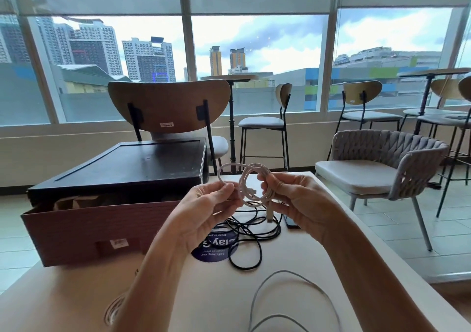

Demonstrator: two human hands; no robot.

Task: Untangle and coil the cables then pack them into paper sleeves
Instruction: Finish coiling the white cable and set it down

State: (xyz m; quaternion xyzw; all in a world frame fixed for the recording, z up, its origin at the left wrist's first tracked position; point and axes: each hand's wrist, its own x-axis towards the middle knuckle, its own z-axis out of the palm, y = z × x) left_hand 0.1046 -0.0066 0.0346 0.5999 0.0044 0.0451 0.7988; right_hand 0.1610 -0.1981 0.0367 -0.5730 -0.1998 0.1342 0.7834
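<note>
Both hands hold a white cable point(257, 165) up over the table point(216, 293), between the viewer and the far edge. The left hand point(204, 209) pinches a loose loop of it between thumb and fingertips. The right hand point(298, 204) has its fingers curled round the right side of the wound coil, which hides that part of the coil. How many turns are wound is hard to count, since the strands overlap. One plug end hangs below the coil, blurred against the things behind it.

Under the hands a black cable point(252, 229) lies in a loose tangle on the table. Its ends cannot be made out. It partly covers a round dark sticker point(211, 254) whose upside-down print is also cut off by the left wrist.

A phone point(290, 220) lies just beside the tangle, mostly hidden by the right hand. Nearer the viewer, a grey cable point(283, 272) curves across the table and runs out of the bottom edge.

At lower left some pale rings point(113, 311) show beside the left forearm, too covered to identify. A cardboard box point(76, 232) stands on the left with a dark tray point(142, 163) resting on top. Brown paper shapes show in the gap, but they are too shadowed to tell what they are.
</note>
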